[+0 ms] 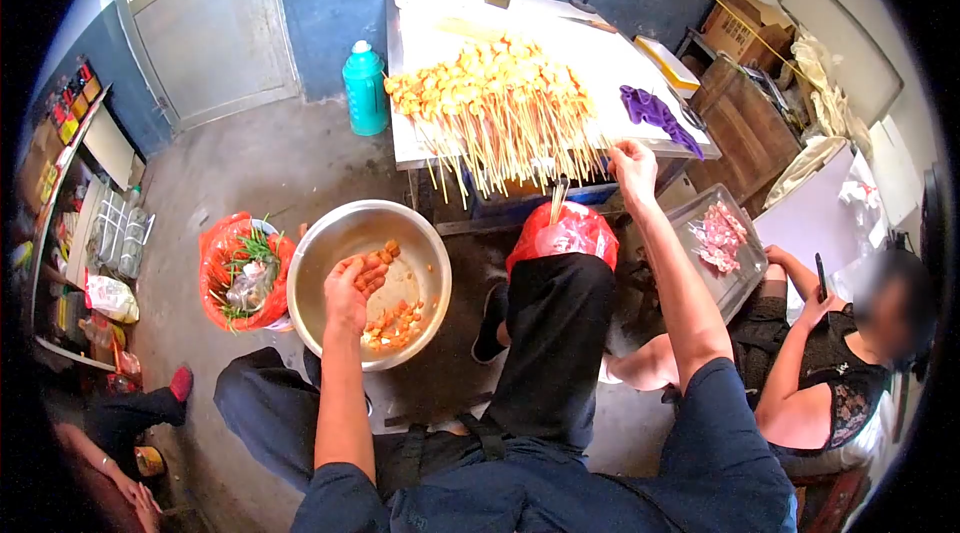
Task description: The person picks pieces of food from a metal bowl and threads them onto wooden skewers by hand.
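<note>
My left hand [350, 291] is curled over a wide steel bowl [432, 318], with orange-coated meat pieces [388, 252] at its fingertips. More coated pieces [395, 326] lie in the bottom of the bowl. At the table's front edge, my right hand [634, 171] pinches the end of a thin wooden skewer [606, 143] beside the pile. Many loaded skewers [500, 83] lie side by side on the white table [610, 58], sticks toward me. By my knee, bare sticks [558, 201] stand up from a red plastic bag [565, 238].
A teal thermos [366, 93] stands left of the table; purple gloves [655, 115] lie on its right side. Left of the bowl is a red-lined bucket [215, 273] with greens. A tray of raw meat [722, 238] is at right, near a seated person [800, 353] holding a phone.
</note>
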The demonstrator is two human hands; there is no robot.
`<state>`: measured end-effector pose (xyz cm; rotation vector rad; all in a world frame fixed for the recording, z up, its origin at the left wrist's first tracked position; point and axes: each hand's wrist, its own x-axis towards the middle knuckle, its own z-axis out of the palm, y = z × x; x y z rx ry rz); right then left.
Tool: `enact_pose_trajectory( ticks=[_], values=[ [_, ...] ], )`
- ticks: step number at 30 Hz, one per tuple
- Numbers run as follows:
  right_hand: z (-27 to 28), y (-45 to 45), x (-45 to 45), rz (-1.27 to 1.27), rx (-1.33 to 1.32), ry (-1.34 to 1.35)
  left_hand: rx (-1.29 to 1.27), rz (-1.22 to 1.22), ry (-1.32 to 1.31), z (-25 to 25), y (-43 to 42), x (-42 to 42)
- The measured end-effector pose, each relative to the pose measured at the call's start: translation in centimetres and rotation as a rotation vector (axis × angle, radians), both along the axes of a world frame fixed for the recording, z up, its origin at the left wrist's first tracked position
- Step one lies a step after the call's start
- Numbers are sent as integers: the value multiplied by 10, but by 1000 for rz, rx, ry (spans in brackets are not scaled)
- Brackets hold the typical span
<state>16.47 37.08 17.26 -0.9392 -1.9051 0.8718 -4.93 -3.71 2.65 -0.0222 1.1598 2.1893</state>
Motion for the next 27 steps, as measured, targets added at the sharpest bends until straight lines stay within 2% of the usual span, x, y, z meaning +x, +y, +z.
enact_pose_trajectory(
  ticks=[1,3,5,9,11,13,15,17,21,24,25,27],
  values=[
    [3,-1,-2,1,-2,-1,-8,1,3,0,1,0],
    [11,-6,-1,-36,92,-180,-11,-6,8,-3,2,2],
    [1,1,5,-55,102,-179,-13,-17,15,-4,4,3],
    [-1,-9,22,-135,92,-80,-30,-37,11,-4,8,6],
    [-5,-9,29,-162,96,83,-28,-44,6,-5,9,6],
    [5,-27,33,-79,50,158,-25,-43,14,-3,10,8],
    [30,-72,34,94,-330,383,-30,-51,24,0,9,10],
    [42,-105,32,249,-459,481,-37,-50,33,1,9,10],
    [63,-166,24,482,-621,686,-82,-53,19,5,9,16],
    [76,-198,21,745,-599,732,-66,-59,25,0,7,14],
    [85,-215,19,691,-614,795,-72,-45,21,0,7,13],
    [95,-235,20,811,-607,856,-71,-59,27,-1,6,12]
  ],
)
